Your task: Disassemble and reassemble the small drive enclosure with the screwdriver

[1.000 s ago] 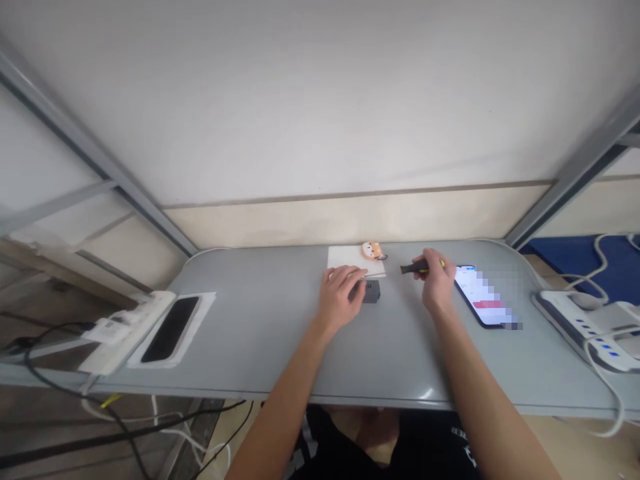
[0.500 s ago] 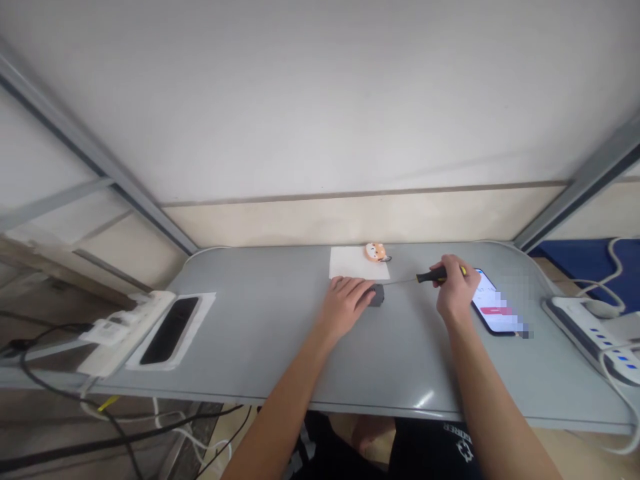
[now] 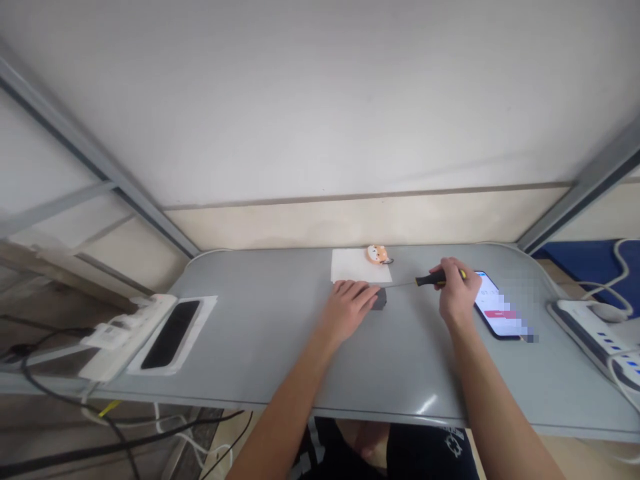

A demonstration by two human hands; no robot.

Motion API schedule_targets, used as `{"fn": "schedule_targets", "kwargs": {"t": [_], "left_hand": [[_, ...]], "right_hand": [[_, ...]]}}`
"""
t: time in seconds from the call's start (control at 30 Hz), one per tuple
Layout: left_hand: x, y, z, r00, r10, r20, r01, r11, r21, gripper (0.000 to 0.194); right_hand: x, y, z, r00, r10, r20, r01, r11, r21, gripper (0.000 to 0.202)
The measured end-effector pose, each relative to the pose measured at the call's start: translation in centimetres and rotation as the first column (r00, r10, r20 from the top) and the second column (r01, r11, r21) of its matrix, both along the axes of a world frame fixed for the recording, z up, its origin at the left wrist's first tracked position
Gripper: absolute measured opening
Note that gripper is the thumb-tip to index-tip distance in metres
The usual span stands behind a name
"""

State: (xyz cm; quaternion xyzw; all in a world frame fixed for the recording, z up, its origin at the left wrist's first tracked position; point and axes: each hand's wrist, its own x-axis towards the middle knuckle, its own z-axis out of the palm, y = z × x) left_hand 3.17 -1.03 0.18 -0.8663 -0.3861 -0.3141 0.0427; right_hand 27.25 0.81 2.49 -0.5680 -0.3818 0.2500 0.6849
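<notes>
Table (image 3: 240,347): L hand (image 3: 349,310) grips dark block (image 3: 381,300), prob. to steady it; R hand (image 3: 456,287) wraps screwdriver (image 3: 427,279), shaft aimed sideways at block's top, contact unclear. Behind: white paper (image 3: 347,263) w/ animal-face trinket (image 3: 377,255), prob. kept clear of hands.

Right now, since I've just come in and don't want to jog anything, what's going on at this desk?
The person's right hand grips a screwdriver-like tool, its thin shaft pointing left toward a dark grey block. The left hand holds the block on the desk, covering its left part. Whether the tip touches the block is too small to tell. A lit phone lies beside the right hand.
</notes>
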Motion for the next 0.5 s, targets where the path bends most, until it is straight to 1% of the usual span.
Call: {"fn": "schedule_targets", "kwargs": {"t": [0.07,0.17,0.23,0.3,0.33,0.4,0.47,0.5], "left_hand": [[0.0,-0.1,0.1,1.000,0.001,-0.031,-0.001,1.000,-0.009,0.026],[0.0,-0.2,0.3,0.999,-0.012,-0.053,0.010,1.000,-0.025,0.028],[-0.2,-0.2,0.5,0.999,-0.033,-0.008,0.033,0.999,-0.031,0.028],[-0.5,-0.1,0.6,0.995,-0.041,0.094,0.043,0.999,-0.013,0.026],[-0.8,0.0,0.6,0.986,-0.025,0.163,0.024,1.000,0.003,0.026],[-1.6,0.4,0.6,0.950,0.057,0.308,-0.068,0.997,0.024,0.025],[-2.5,0.8,0.5,0.887,0.169,0.430,-0.188,0.982,0.002,0.025],[-3.0,1.0,0.5,0.856,0.215,0.470,-0.230,0.973,-0.028,0.026]], "right_hand": [[0.1,0.3,-0.3,0.996,-0.038,-0.077,0.038,0.999,0.007,0.031],[0.2,1.1,-0.9,0.968,-0.102,-0.230,0.098,0.995,-0.027,0.029],[0.1,1.7,-1.4,0.943,-0.094,-0.320,0.081,0.995,-0.054,0.030],[-0.5,2.1,-1.8,0.932,-0.011,-0.363,-0.012,0.998,-0.060,0.036],[-0.9,2.2,-1.9,0.929,0.047,-0.367,-0.076,0.995,-0.066,0.039],[-1.9,2.1,-2.2,0.923,0.162,-0.349,-0.209,0.973,-0.100,0.043],[-3.0,1.8,-2.4,0.916,0.273,-0.295,-0.332,0.928,-0.172,0.046],[-3.5,1.7,-2.6,0.908,0.333,-0.255,-0.386,0.901,-0.199,0.048]]}}
